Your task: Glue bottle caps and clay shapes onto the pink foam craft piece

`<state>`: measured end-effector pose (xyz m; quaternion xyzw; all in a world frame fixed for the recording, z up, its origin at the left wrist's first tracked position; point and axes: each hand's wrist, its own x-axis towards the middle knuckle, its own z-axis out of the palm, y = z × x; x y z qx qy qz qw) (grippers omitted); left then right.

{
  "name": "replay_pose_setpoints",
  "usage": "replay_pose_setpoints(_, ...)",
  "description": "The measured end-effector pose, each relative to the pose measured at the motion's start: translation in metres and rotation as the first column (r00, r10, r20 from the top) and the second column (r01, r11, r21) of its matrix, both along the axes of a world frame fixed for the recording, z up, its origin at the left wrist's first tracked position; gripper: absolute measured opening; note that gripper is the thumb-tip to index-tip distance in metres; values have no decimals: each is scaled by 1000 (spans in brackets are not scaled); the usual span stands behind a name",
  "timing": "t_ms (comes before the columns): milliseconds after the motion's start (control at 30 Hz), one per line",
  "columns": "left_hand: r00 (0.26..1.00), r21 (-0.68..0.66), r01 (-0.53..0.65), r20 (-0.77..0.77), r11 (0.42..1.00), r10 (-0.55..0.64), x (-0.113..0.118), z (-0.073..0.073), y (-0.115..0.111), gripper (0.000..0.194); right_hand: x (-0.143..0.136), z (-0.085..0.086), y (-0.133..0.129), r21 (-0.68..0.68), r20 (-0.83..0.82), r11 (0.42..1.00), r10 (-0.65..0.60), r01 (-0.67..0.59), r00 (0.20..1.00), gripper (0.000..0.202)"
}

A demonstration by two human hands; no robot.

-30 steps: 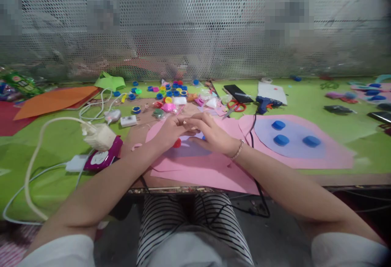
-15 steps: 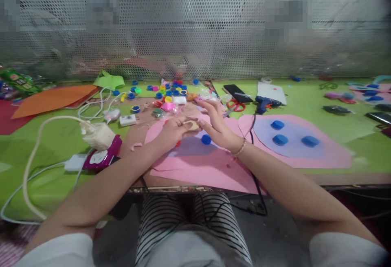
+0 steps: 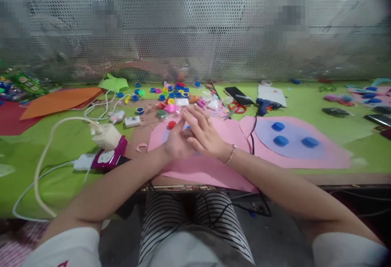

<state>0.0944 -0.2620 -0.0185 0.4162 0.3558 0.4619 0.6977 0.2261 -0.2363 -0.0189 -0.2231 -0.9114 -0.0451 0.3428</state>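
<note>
Head view: palm meets palm over the middle of a pink paper sheet [image 3: 214, 171] — the left hand [image 3: 179, 143] turned upward with its thumb raised, the right hand [image 3: 206, 134] laid across it, fingers stretched out and slightly spread. Whether something sits between the palms I cannot tell; the contact covers it. Such a flat overlap would suit pressing or rolling a small soft piece, in my judgement. A round red plastic cap [image 3: 171, 125] lies just beyond the left thumb, over the pink sheet.

To the right, three blue plastic caps [image 3: 281, 141] stand apart on a lilac oval paper [image 3: 296, 130], spaced as though arranged deliberately. A dark blue glue gun [image 3: 266, 106] and red-handled scissors [image 3: 237, 108] lie behind the papers on the green tabletop [image 3: 360, 136], probably for easy reach.

As for containers, one hollow blue cap [image 3: 139, 111] shows something dark inside — too small to identify. Coloured caps [image 3: 171, 95] cluster behind the hands; a green printed packet [image 3: 26, 83] at far left hides its contents.
</note>
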Motion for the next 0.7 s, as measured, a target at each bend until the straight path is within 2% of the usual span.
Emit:
replay_pose_setpoints(100, 971, 138, -218, -69, 966, 229, 22, -9, 0, 48, -22, -2, -8, 51, 107, 998, 33, -38, 994, 61)
replay_pose_setpoints(133, 904, 233, -388, -93, 892, 417, 31, -9, -1, 50, -31, -1, -12, 71, 142, 996, 51, -62, 989, 61)
replay_pose_setpoints(167, 797, 306, -540, -115, 784, 593, 39, -7, -2, 51, -41, 2, -17, 91, 173, 992, 71, -87, 982, 60)
replay_pose_setpoints(200, 696, 351, -625, -154, 697, 701, 45, -4, -4, 51, -50, 5, -22, 111, 199, 986, 100, -124, 975, 60)
replay_pose_setpoints(233, 647, 383, -634, -212, 672, 732, 49, 1, -6, 49, -59, 9, -27, 131, 218, 979, 127, -158, 968, 61)
replay_pose_setpoints(300, 629, 409, -585, -316, 700, 710, 49, 12, -10, 43, -75, 17, -35, 173, 253, 953, 199, -247, 947, 60)
replay_pose_setpoints(367, 679, 387, -515, -361, 765, 640, 44, 21, -11, 39, -84, 24, -38, 191, 272, 938, 233, -290, 934, 60)
replay_pose_setpoints(433, 730, 350, -480, -348, 804, 588, 40, 26, -7, 35, -86, 29, -33, 183, 279, 938, 238, -295, 930, 60)
replay_pose_setpoints(533, 844, 270, -422, -232, 866, 484, 30, 27, 6, 36, -77, 34, -14, 156, 221, 968, 162, -199, 962, 60)
replay_pose_setpoints(633, 907, 224, -350, -159, 909, 389, 5, 23, 16, 49, -63, 39, 9, 126, 111, 990, 47, -61, 993, 57)
replay_pose_setpoints(700, 954, 184, -279, -61, 943, 294, -13, 20, 18, 53, -53, 43, 22, 128, 99, 992, -22, 9, 995, 59)
